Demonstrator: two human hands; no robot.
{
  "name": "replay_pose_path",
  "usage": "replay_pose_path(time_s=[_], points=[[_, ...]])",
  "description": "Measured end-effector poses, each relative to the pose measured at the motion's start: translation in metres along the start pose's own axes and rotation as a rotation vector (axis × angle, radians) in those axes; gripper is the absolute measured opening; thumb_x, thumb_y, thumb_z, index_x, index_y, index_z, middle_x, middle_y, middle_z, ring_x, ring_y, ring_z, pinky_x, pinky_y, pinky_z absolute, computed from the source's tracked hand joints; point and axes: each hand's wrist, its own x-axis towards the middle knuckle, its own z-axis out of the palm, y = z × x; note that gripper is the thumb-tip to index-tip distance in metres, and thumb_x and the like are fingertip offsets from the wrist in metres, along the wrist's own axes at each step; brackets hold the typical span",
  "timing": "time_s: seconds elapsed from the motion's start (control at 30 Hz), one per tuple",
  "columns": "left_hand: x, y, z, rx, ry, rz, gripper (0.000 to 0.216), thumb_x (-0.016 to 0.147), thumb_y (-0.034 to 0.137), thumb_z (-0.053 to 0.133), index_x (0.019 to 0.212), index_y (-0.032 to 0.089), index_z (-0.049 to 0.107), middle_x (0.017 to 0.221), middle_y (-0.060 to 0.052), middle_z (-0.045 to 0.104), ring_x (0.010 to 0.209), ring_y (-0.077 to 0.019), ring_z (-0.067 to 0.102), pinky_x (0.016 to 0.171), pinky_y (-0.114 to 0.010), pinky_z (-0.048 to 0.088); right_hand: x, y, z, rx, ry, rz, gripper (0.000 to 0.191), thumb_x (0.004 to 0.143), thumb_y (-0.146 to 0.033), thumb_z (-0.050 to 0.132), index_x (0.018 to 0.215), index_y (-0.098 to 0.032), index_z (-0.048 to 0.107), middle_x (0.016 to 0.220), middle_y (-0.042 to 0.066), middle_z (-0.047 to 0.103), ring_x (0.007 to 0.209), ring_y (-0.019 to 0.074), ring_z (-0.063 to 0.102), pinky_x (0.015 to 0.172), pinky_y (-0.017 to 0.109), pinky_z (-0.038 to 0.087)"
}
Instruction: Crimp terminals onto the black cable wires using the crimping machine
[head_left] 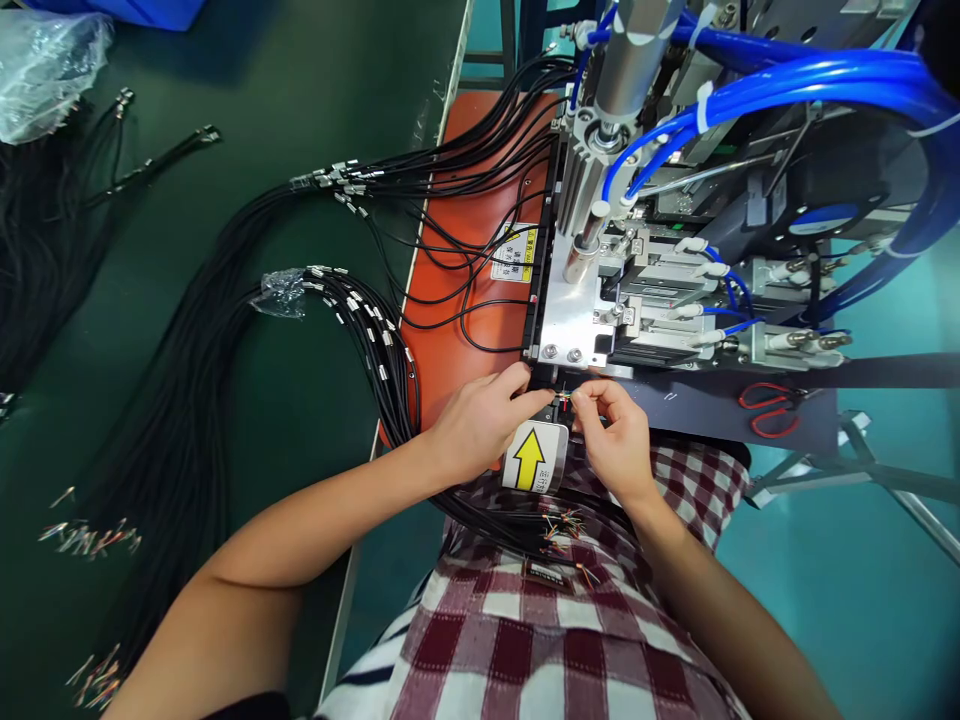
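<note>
Both hands meet at the front edge of the machine's metal plate. My left hand is closed, with thumb and finger pinching a cable end. Thin coloured wires fan out from that end, in the gap between the hands. On the other side, my right hand pinches the tips of these wires between thumb and fingers. Just below the hands is a white label with a yellow arrow. A bundle of black cables lies across the lap, its stripped coloured ends pointing right.
Black cables run from the machine over an orange plate. Another cable bundle lies on the dark green table. Blue air hoses arch over the machine. Red-handled scissors lie on a grey shelf at right.
</note>
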Motion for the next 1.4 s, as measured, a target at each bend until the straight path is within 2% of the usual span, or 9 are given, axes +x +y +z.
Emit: replay_pose_path(time_s=[0.27,0.53,0.67,0.83,1.17,1.4], points=[[0.001,0.001,-0.001,0.017,-0.006,0.007,0.032,0.094,0.022,0.038,0.116,0.018,0.061,0.087,-0.006,0.056,0.071,-0.0166,0.057,0.059,-0.024,0.046,-0.003,0.003,0.001,-0.033,0.031,-0.044,0.011,0.089,-0.028,0.054,0.082,-0.020,0.055,0.072,-0.001,0.054,0.060,0.0132,0.051,0.060,0.028,0.045],[0.000,0.002,-0.001,0.038,-0.029,-0.007,0.032,0.095,0.022,0.039,0.117,0.020,0.061,0.089,-0.006,0.056,0.073,-0.0154,0.057,0.061,-0.023,0.047,-0.002,0.005,0.002,-0.194,0.089,-0.165,0.007,0.088,-0.023,0.053,0.082,-0.019,0.055,0.077,0.002,0.058,0.069,0.0160,0.054,0.065,0.030,0.045],[0.000,0.002,-0.001,0.041,-0.027,-0.009,0.031,0.094,0.022,0.040,0.117,0.020,0.061,0.088,-0.005,0.056,0.073,-0.0149,0.058,0.061,-0.023,0.047,-0.003,0.004,0.003,-0.222,0.096,-0.158,0.007,0.089,-0.023,0.052,0.083,-0.020,0.055,0.078,0.002,0.058,0.069,0.0162,0.055,0.065,0.030,0.045],[0.000,0.002,-0.002,0.028,-0.019,-0.005,0.030,0.094,0.023,0.041,0.115,0.019,0.062,0.088,-0.006,0.056,0.074,-0.0152,0.058,0.060,-0.023,0.047,-0.003,0.003,0.002,-0.212,0.074,-0.119,0.008,0.089,-0.025,0.052,0.084,-0.021,0.055,0.077,0.001,0.058,0.066,0.0159,0.054,0.063,0.030,0.045],[0.000,0.002,-0.001,0.053,-0.006,-0.003,0.032,0.095,0.023,0.038,0.116,0.020,0.062,0.086,-0.005,0.056,0.072,-0.0142,0.057,0.060,-0.023,0.048,-0.003,0.014,0.007,-0.105,0.137,-0.228,0.005,0.087,-0.020,0.054,0.083,-0.020,0.056,0.078,0.002,0.057,0.070,0.0162,0.055,0.064,0.030,0.046],[0.000,0.002,-0.001,0.042,0.010,0.013,0.032,0.095,0.023,0.038,0.115,0.018,0.063,0.085,-0.006,0.055,0.070,-0.0150,0.057,0.059,-0.024,0.048,-0.003,0.014,0.007,-0.096,0.121,-0.194,0.005,0.087,-0.021,0.055,0.083,-0.020,0.056,0.078,0.002,0.058,0.069,0.0162,0.055,0.063,0.031,0.047]])
